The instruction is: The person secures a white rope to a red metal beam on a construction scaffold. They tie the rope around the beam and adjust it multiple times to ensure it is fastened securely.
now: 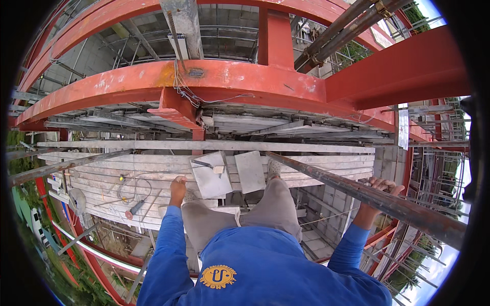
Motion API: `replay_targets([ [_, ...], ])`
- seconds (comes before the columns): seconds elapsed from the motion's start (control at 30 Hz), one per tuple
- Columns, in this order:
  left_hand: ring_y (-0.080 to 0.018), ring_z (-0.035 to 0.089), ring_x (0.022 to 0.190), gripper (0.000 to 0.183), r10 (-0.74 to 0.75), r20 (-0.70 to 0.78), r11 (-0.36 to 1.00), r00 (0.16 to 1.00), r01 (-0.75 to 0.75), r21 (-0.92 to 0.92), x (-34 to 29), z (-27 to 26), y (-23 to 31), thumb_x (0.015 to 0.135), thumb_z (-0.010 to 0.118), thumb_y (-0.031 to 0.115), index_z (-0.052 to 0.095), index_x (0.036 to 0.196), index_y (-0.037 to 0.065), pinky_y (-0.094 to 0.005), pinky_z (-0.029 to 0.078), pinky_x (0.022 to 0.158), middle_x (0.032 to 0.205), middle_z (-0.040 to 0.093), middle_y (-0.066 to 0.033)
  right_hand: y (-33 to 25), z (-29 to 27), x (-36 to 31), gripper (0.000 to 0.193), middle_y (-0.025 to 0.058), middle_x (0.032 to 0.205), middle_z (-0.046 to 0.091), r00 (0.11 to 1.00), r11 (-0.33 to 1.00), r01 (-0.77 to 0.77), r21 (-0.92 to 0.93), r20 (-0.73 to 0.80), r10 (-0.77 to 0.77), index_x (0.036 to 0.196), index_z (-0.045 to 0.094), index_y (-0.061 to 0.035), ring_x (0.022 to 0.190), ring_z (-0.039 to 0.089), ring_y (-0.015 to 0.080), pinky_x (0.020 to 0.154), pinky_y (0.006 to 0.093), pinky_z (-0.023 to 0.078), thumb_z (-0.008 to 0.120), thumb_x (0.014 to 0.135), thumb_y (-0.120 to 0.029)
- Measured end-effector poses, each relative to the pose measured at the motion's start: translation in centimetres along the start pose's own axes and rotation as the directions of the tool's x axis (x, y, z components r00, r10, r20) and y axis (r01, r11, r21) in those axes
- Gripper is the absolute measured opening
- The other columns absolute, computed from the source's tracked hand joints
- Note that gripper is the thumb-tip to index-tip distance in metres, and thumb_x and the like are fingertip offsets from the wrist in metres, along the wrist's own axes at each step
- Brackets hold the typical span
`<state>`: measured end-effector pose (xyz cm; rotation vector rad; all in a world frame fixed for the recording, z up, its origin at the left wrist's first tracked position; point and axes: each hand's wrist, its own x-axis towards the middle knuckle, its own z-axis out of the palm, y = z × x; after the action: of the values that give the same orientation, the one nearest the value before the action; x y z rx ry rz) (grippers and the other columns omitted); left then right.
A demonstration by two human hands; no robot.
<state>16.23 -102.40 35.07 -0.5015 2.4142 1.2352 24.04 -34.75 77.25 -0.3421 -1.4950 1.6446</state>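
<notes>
My left hand [177, 190] hangs beside my left knee, its fingers curled in with nothing showing in them. My right hand [386, 186] is wrapped over a rusty scaffold pipe [332, 179] that slants from the planks toward the lower right. Between my legs and the left hand lies a pale grey slab [208, 184]. On it rests a tool [204, 163] with a dark handle and a pale, blocky end. A second grey slab [250, 172] lies to its right, near my right shoe [274, 167].
I stand on a plank platform [102, 171]. At left lie a dark hand tool [136, 208] and a looped cable [137, 189]. Ahead runs a red steel beam [240, 74] with loose wire [186, 92]. Another scaffold pipe [71, 166] crosses the left. Gaps beside the planks show lower levels.
</notes>
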Motion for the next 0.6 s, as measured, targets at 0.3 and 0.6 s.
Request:
replay_targets([
  [0.3, -0.0129, 0.06, 0.079, 0.041, -0.302, 0.084, 0.845, 0.95, 0.308, -0.438, 12.5, 19.5, 19.1, 0.102, 0.077, 0.036, 0.077, 0.113, -0.003, -0.0334, 0.051, 0.077, 0.088, 0.072, -0.0014, 14.5, -10.8, -18.3, 0.042, -0.007, 0.06, 0.028, 0.266, 0.354, -0.935, -0.034, -0.728, 0.632, 0.087, 0.051, -0.0188, 0.046, 0.029, 0.0112, 0.044, 0.0323, 0.026, 0.062, 0.106, -0.055],
  [0.6, -0.0475, 0.072, 0.102, 0.057, 0.005, -0.206, 0.984, 0.979, -0.041, -0.171, 28.3, 33.1, 17.9, 0.112, 0.048, 0.048, 0.079, 0.108, 0.001, -0.054, 0.053, 0.09, 0.104, 0.077, -0.0289, 24.8, -5.4, -34.2, 0.054, -0.0072, 0.06, 0.026, -0.447, -0.384, -0.858, 0.341, -0.127, 0.885, 0.094, 0.054, -0.0126, 0.048, 0.029, 0.0089, 0.048, 0.0292, 0.03, 0.051, 0.108, -0.065],
])
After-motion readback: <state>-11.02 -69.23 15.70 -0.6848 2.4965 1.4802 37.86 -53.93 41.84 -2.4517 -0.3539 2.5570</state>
